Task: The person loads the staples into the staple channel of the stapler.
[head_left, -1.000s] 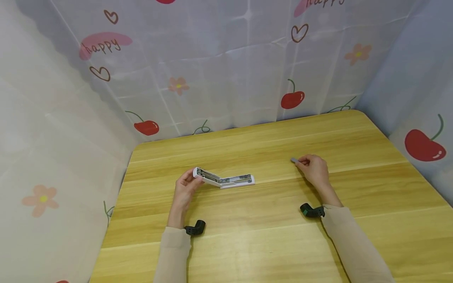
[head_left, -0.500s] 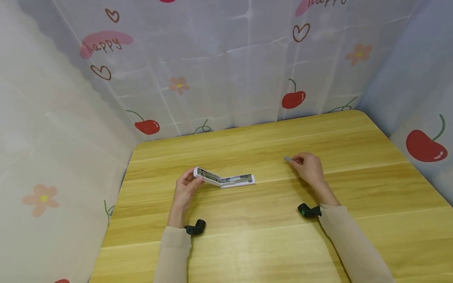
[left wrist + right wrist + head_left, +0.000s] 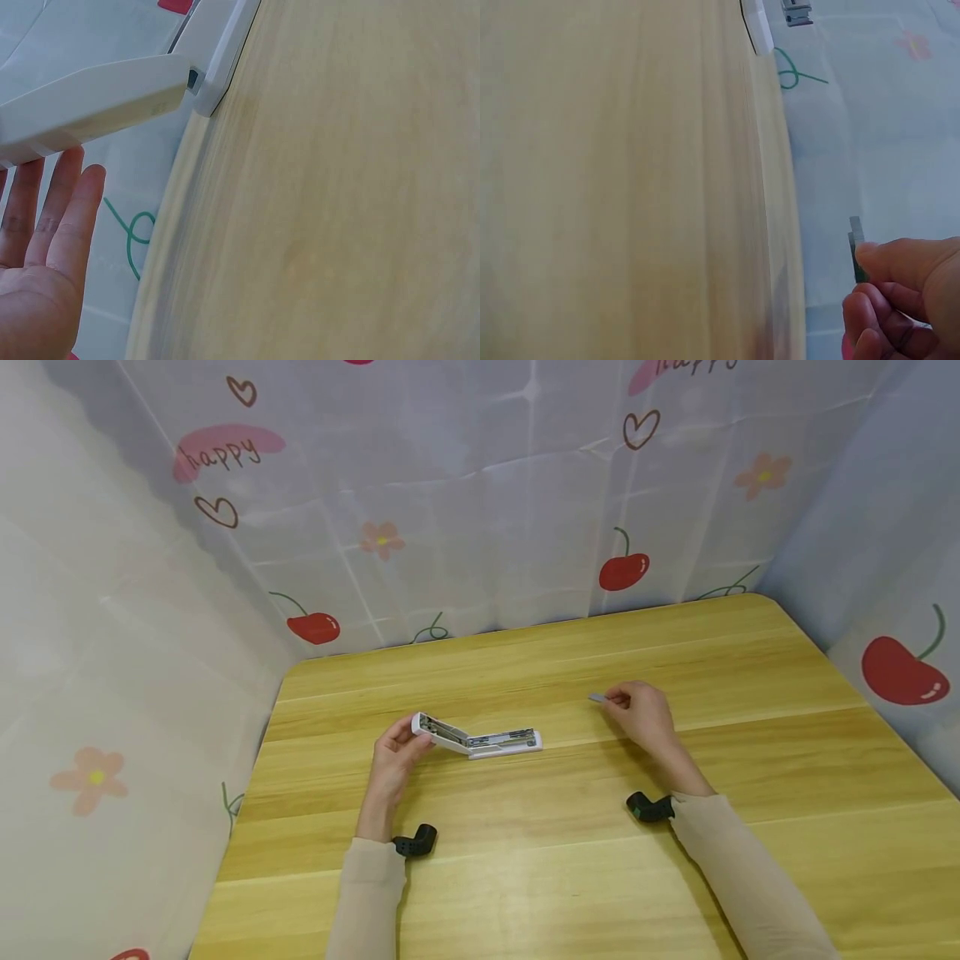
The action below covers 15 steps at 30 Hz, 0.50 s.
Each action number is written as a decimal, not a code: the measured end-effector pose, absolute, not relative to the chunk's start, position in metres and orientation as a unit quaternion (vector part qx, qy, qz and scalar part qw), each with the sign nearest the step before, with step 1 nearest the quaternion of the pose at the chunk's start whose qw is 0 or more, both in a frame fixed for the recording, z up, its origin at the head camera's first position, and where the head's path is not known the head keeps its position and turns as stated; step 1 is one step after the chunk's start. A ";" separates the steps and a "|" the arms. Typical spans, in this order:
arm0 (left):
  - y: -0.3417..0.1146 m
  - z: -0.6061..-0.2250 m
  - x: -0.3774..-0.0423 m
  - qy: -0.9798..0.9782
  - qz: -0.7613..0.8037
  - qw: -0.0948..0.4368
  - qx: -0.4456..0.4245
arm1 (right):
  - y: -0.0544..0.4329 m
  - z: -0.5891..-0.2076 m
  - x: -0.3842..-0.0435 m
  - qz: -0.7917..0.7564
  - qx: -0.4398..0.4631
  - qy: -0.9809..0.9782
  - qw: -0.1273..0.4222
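Observation:
A white stapler (image 3: 504, 744) lies unfolded on the wooden table, its metal inside facing up. My left hand (image 3: 393, 762) holds the raised arm of the stapler by its end, thumb on the near side. In the left wrist view, fingers (image 3: 71, 217) reach up to the underside of that white arm (image 3: 105, 97). To the right of the stapler, my right hand (image 3: 643, 714) pinches a small grey strip of staples (image 3: 597, 697) between thumb and fingertips. The right wrist view shows the staples (image 3: 856, 231) poking out past the thumb, the rest covered by the fingers.
Black wrist cameras (image 3: 416, 841) sit at both sleeve cuffs. The wooden table (image 3: 525, 868) reaches back to a pale curtain (image 3: 480, 510) printed with cherries, hearts and flowers. More curtain hangs at the left and right sides.
My right hand has moved left across the table with the strip of staples, closer to the stapler. The left hand and the stapler have stayed in place.

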<state>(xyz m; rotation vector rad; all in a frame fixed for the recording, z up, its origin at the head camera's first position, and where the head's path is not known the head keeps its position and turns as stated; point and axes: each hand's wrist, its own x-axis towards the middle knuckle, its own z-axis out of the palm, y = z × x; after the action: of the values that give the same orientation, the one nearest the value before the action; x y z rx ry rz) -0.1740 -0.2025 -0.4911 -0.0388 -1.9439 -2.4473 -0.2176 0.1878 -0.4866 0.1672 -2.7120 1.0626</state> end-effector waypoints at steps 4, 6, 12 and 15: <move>-0.203 -0.492 -0.174 -0.622 -0.783 0.010 -0.014 | 0.182 -0.482 -0.217 0.356 0.069 -0.926 0.101; -0.203 -0.492 -0.174 -0.622 -0.783 0.010 -0.016 | 0.179 -0.479 -0.216 0.354 0.074 -0.927 0.098; -0.203 -0.491 -0.174 -0.619 -0.785 0.010 -0.024 | 0.169 -0.469 -0.213 0.351 0.088 -0.928 0.086; -0.203 -0.490 -0.174 -0.618 -0.786 0.009 -0.024 | 0.164 -0.465 -0.213 0.350 0.100 -0.928 0.081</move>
<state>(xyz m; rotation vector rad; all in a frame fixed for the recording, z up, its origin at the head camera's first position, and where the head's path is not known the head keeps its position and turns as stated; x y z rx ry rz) -0.1738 -0.2027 -0.4905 -0.0734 -1.9285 -2.4551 -0.2127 0.1638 -0.4648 0.2984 -2.7746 1.0463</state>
